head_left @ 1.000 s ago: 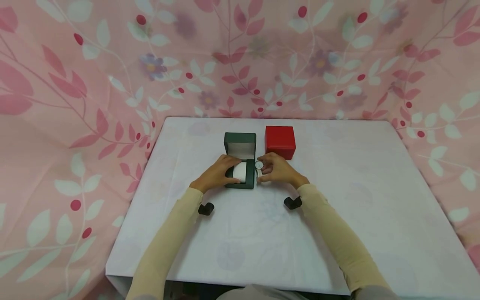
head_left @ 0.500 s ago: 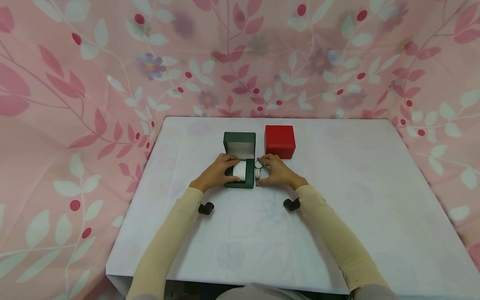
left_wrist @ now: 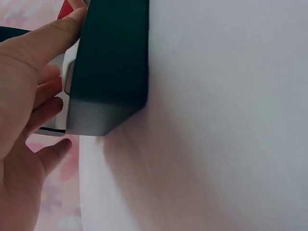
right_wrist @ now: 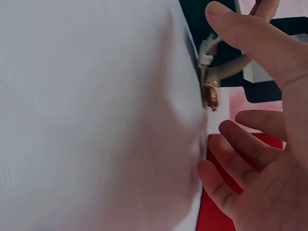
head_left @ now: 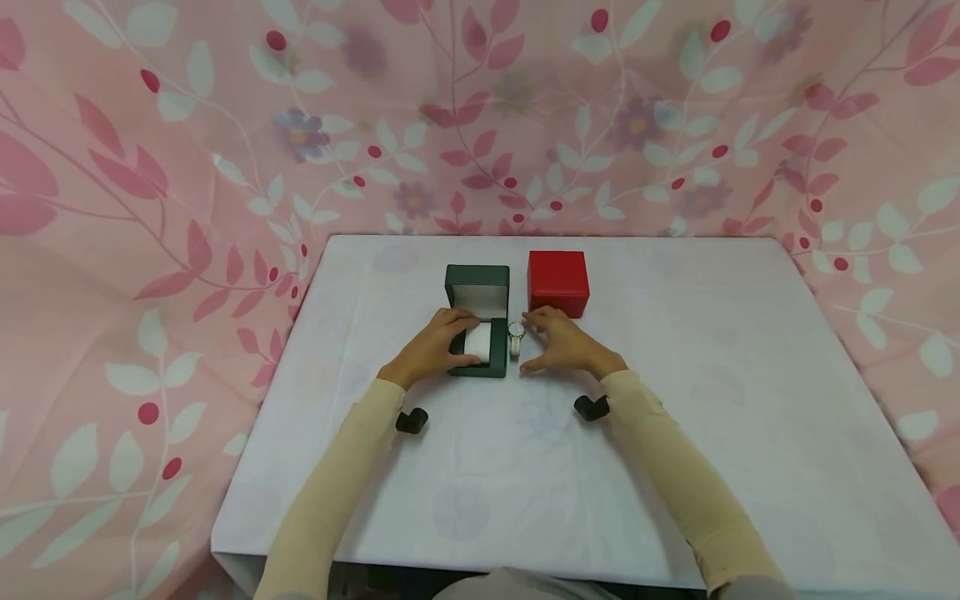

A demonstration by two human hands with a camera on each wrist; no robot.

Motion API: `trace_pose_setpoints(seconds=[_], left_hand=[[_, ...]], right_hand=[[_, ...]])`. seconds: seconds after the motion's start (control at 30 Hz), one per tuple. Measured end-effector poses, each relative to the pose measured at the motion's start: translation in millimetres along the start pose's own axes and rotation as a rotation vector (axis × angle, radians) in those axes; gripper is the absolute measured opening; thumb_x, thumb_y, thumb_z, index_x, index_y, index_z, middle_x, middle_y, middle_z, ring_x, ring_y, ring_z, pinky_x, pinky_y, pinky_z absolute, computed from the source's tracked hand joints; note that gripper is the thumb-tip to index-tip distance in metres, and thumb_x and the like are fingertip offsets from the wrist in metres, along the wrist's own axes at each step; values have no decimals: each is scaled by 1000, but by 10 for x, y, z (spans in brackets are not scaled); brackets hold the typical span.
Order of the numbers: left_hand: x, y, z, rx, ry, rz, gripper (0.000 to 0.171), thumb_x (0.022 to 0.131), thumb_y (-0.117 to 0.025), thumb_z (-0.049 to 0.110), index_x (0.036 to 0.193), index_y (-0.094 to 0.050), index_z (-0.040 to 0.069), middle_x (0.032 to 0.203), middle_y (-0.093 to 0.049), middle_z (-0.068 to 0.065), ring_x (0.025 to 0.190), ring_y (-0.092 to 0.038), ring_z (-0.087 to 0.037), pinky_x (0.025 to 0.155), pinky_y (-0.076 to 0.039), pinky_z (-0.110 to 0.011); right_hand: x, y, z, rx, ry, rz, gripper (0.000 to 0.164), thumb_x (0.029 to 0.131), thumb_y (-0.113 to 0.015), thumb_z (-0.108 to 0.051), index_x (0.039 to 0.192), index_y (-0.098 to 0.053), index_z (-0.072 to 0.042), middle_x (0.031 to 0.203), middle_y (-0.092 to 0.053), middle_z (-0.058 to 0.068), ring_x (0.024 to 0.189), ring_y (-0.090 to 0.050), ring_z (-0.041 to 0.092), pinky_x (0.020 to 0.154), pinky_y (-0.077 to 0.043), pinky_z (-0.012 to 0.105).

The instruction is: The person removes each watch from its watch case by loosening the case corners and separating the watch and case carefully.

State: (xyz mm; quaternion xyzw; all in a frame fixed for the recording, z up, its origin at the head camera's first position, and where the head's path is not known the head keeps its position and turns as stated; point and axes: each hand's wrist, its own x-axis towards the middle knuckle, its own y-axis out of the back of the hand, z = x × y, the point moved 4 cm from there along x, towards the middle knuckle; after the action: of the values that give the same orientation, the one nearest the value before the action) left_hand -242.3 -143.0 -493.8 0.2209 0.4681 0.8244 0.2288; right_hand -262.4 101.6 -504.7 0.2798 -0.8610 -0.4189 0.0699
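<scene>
A green watch box (head_left: 499,350) stands with its lid raised on the white-covered table, a white watch cushion (head_left: 478,340) inside it. My left hand (head_left: 432,348) reaches over the box's left side, thumb and fingers at opposite ends of the cushion. In the left wrist view the near wall of the box (left_wrist: 113,57) hides part of the grip. Right beside the box a wristwatch (head_left: 516,340) with a pale strap lies on the table. The right hand (head_left: 566,346) is just right of the watch, fingers spread and holding nothing; the right wrist view shows its gold-toned metal (right_wrist: 211,95) apart from the fingertips.
A red box (head_left: 558,283) sits behind the right hand, right of the raised green lid. The white tablecloth (head_left: 480,483) stretches toward the front edge. Pink floral fabric (head_left: 480,125) hangs behind the table and along its sides.
The right hand has let go of the watch and drawn slightly right, leaving it lying beside the green box. The left hand has stayed at the cushion.
</scene>
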Motion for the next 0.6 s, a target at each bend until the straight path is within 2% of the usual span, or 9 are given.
trace_pose_setpoints(seconds=[0.13, 0.23, 0.3, 0.4, 0.5, 0.6], left_hand=[[5, 34, 81, -8, -57, 71, 65, 81, -78, 44, 132, -59, 9, 132, -50, -3, 124, -43, -18, 107, -37, -32], [14, 42, 177, -30, -136, 128, 61, 80, -81, 39, 128, -61, 8, 129, -52, -3, 122, -45, -18, 106, -38, -31], [25, 26, 249, -43, -199, 155, 59, 79, -82, 36, 126, -62, 6, 128, -53, -3, 122, -46, -18, 105, -39, -30], [54, -27, 352, -50, -270, 174, 60, 78, -84, 34, 125, -62, 4, 128, -53, -5, 123, -46, -19, 105, -40, -30], [100, -85, 428, -55, -284, 189, 61, 78, -84, 32, 128, -61, 4, 130, -53, -5, 124, -46, -18, 105, -41, -29], [157, -124, 472, -74, -266, 204, 64, 78, -84, 30, 132, -58, 6, 133, -52, -5, 125, -46, -18, 105, -40, -30]], right_hand=[[-101, 161, -17, 24, 2, 18, 96, 65, -88, -49, 144, -49, -10, 132, -52, 8, 119, -48, 25, 94, -49, 44], [-180, 317, -17, 93, 29, 81, 86, 69, -86, -49, 139, -54, -11, 131, -55, 7, 117, -51, 26, 93, -50, 45], [-211, 436, 0, 151, 70, 165, 76, 71, -85, -46, 134, -59, -12, 127, -58, 5, 113, -53, 25, 90, -51, 45], [-229, 620, 75, 200, 135, 346, 65, 74, -85, -40, 129, -63, -12, 122, -60, 3, 109, -53, 23, 86, -51, 48], [-216, 764, 229, 235, 143, 516, 66, 75, -85, -36, 131, -61, -11, 125, -57, 2, 111, -50, 24, 85, -50, 50], [-177, 822, 414, 283, 77, 579, 79, 74, -86, -36, 141, -51, -16, 137, -49, 0, 122, -44, 26, 91, -47, 49]])
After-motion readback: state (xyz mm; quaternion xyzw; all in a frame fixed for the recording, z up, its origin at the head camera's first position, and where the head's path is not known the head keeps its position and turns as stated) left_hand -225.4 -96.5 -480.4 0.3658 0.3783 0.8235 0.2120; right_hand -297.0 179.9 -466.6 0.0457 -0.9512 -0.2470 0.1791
